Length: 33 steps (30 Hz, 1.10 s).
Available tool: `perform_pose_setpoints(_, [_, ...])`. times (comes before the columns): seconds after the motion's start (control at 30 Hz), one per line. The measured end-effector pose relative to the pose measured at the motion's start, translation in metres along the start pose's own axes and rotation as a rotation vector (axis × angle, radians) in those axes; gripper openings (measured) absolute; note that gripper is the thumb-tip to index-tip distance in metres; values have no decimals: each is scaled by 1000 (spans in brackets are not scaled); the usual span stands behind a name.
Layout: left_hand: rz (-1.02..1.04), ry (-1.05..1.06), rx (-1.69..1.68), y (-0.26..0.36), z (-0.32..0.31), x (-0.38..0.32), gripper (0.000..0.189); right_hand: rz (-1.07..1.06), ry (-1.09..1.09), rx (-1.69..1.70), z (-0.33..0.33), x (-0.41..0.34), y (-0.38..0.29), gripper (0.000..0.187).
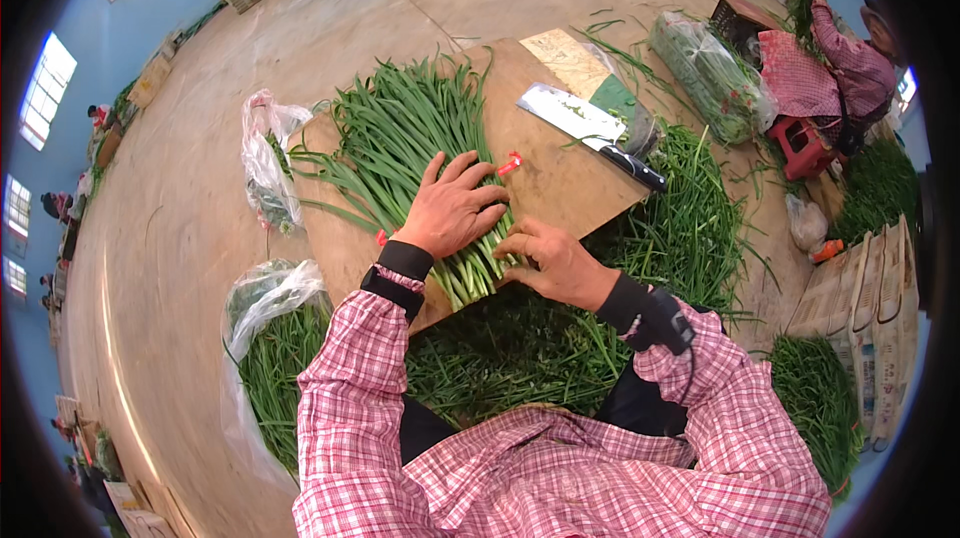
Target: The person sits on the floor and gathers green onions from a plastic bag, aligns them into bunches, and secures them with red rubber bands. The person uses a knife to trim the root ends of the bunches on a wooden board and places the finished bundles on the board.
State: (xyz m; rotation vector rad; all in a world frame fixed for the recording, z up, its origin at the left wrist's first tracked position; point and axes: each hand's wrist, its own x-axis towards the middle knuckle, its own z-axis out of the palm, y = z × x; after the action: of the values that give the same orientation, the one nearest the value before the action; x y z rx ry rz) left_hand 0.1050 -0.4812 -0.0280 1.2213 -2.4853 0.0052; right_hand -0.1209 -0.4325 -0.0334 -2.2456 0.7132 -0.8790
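Note:
A thick bundle of garlic chives point(420, 117) lies across a wooden board point(555, 193), its leaves pointing away and its pale stalk ends towards me. My left hand point(457, 208) rests palm down on the bundle, fingers spread. At the stalk ends, my right hand point(551, 260) has thumb and fingers curled about a few stalks on the right side. Red tape point(510, 164) sticks out beside the bundle, and another red bit point(382, 238) shows near my left wrist. To the right, a cleaver point(574, 114) lies flat with its black handle towards the board's right corner.
Loose chives point(675, 215) are heaped below and right of the board. Plastic bags point(274, 155) of greens stand on the left. A large bagged bundle point(709, 76) lies at the upper right, near a person point(855, 80) on a red stool point(801, 146). Plastic crates point(862, 328) stand far right.

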Motion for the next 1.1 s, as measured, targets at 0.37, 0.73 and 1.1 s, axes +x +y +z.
perform_pose_setpoints(0.37, [-6, 11, -16, 0, 2, -1, 28, -48, 125, -117, 7, -13, -8, 19])
perform_pose_setpoints(0.73, [-7, -17, -13, -3, 4, -2, 32, -177, 5, -352, 10, -17, -8, 15])
perform_pose_setpoints(1.1, [10, -41, 31, -3, -4, 0, 32, 545, 263, 166, -7, 7, 23, 26])
